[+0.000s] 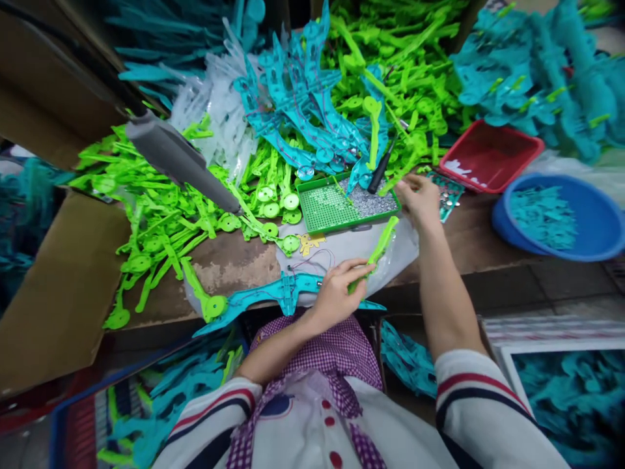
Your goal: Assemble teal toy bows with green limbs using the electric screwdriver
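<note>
My left hand (342, 286) is closed around a long bright green plastic part (385, 240), which points up and to the right. Below that hand, a turquoise bow-shaped plastic piece (258, 296) with a thin wire lies along the table's front edge. A green arm with a round disc end (213, 306) sits at its left end. My right hand (420, 198) is at the right end of a green tray (322, 228) of small metal pieces, its fingers curled together. Green parts lie by those fingertips; what they pinch, if anything, is hidden. A black-handled screwdriver (381, 172) leans over the tray.
Heaped green parts (161, 215) cover the table's left and back. Turquoise pieces with wires (307, 111) stand behind the tray. On the right are a red tray (493, 156) and a blue basin (586, 218) of small turquoise parts. A grey tool (180, 159) hangs at left.
</note>
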Motion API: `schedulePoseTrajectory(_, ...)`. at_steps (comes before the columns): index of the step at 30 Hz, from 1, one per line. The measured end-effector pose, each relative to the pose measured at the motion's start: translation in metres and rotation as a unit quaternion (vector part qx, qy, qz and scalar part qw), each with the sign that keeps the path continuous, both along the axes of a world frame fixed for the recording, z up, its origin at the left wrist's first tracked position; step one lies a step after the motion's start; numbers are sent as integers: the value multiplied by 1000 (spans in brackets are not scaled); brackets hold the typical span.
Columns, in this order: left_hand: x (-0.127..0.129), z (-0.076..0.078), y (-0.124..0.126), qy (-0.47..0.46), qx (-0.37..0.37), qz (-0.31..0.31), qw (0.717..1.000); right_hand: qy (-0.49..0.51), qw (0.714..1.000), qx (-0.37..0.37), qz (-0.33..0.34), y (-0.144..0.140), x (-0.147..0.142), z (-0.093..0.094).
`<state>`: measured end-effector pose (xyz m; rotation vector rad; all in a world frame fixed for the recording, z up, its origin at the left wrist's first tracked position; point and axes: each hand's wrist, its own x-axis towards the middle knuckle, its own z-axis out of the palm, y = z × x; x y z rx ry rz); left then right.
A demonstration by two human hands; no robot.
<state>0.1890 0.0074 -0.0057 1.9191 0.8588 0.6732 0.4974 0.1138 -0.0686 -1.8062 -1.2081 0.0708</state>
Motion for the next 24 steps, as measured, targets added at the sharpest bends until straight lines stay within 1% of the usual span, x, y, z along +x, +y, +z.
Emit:
schedulePoseTrajectory(1, 2, 0, 1, 45, 33, -14, 998, -12, 1000, -7, -18, -2, -4, 9)
schedulePoseTrajectory(2, 5, 1, 1, 89, 63, -28, 994, -26, 999, -11, -40, -10, -10, 19)
schedulePoseTrajectory(3, 7, 1, 1, 126, 87, -40, 987, -43, 997, -8, -58, -23, -18, 27)
schedulePoseTrajectory(5, 12, 1, 1, 175, 117, -64, 975, -50, 997, 7, -57, -59, -37, 37)
schedulePoseTrajectory(6, 15, 0, 0, 191, 125, -76, 971, -50, 998, 0, -38, -78, -46, 38)
schedulePoseTrajectory(8, 22, -1, -2, 215, 140, -94, 962, -58, 998, -23, 18, -110, -61, 32)
schedulePoseTrajectory(10, 29, -2, -5, 235, 157, -105, 954, -69, 995, -45, 53, -128, -69, 20)
schedulePoseTrajectory(12, 36, -3, -8, 249, 172, -109, 947, -73, 994, -56, 63, -132, -71, 7)
schedulePoseTrajectory(15, 43, -4, -12, 264, 177, -110, 942, -68, 994, -60, 66, -126, -67, -6)
schedulePoseTrajectory(20, 49, -11, -14, 267, 185, -98, 941, -65, 993, -64, 74, -119, -59, -13)
schedulePoseTrajectory(24, 48, -11, -13, 280, 187, -93, 937, -83, 991, -77, 77, -120, -60, -15)
